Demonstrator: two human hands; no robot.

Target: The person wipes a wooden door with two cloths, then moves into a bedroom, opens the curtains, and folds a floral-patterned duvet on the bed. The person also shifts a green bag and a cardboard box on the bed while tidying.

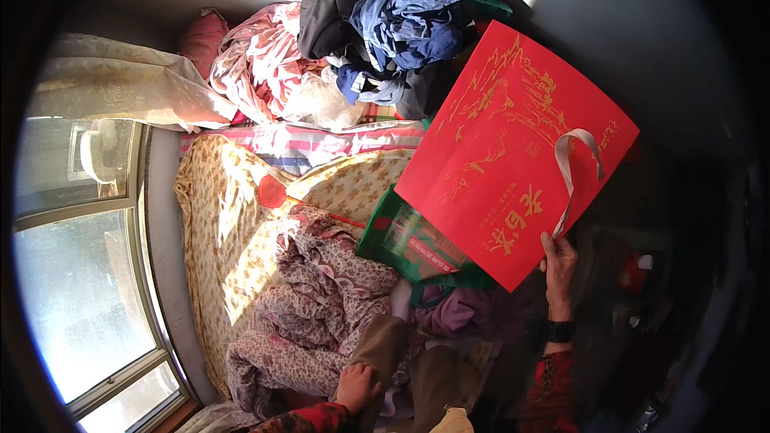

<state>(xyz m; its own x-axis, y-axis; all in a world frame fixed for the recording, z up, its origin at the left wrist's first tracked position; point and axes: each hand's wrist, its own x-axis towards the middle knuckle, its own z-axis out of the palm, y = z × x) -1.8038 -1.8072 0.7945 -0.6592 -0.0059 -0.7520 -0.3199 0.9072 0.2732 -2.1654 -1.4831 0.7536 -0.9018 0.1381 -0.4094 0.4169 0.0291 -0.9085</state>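
Note:
My right hand [558, 260] grips the top edge of a large red paper gift bag [481, 150], near the base of its pale ribbon handle [564, 168]. The bag looks flat and bears gold drawings and gold writing. Partly behind it lies a green carrier bag [385, 230] with printing on its side; the rest is hidden. My left hand [359, 386] rests on my brown trouser leg [380, 343], holding nothing, its fingers slightly bent. A crumpled floral quilt [301, 319] lies beside that leg.
A red fly swatter [272, 191] lies on a yellow patterned sheet [234, 234]. Blue and dark clothes [409, 18] are heaped at the far end, beside pink bedding [258, 54]. Purple cloth [454, 313] lies below the green bag. A window [84, 294] and curtain [120, 84] border the left.

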